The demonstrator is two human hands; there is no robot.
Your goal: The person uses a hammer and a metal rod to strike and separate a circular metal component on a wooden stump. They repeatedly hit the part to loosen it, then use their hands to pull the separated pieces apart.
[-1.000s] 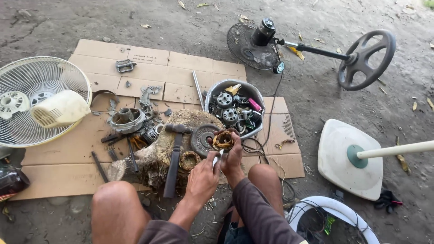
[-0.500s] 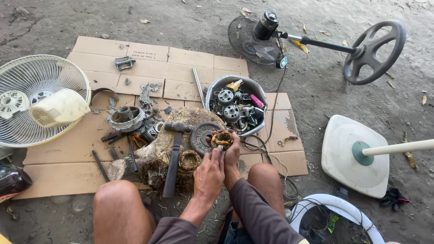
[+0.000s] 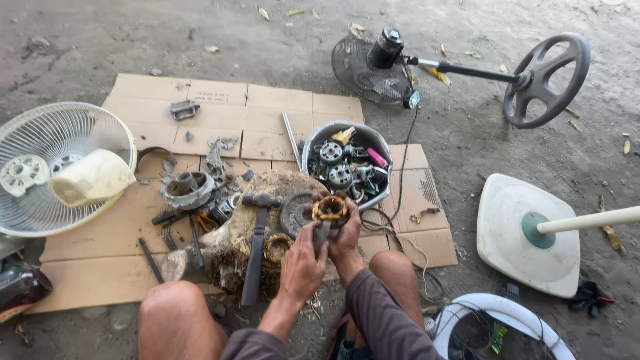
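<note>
Working a fan motor stator [image 3: 331, 209] over the cardboard [image 3: 220, 113]: left hand [image 3: 303, 265] is clamped on a grey-handled tool [image 3: 321, 235], right hand [image 3: 345, 235] grips the stator from below. Looks like the copper-winding strip-out step (tool tip hidden). Next likely needs firm bracing. Beyond: hammer [image 3: 255, 247], parts bowl [image 3: 347, 163], fan guard [image 3: 53, 157].

One package item is present: a flattened brown cardboard box [image 3: 220, 127] spread on the ground as a work mat, its flaps and fold creases visible, its surface stained. It extends from beside the white fan guard [image 3: 63, 160] to near the white square fan base [image 3: 527, 233]. A dark printed marking sits on the right flap, too small to make out. No labels, signs or screens are visible
</note>
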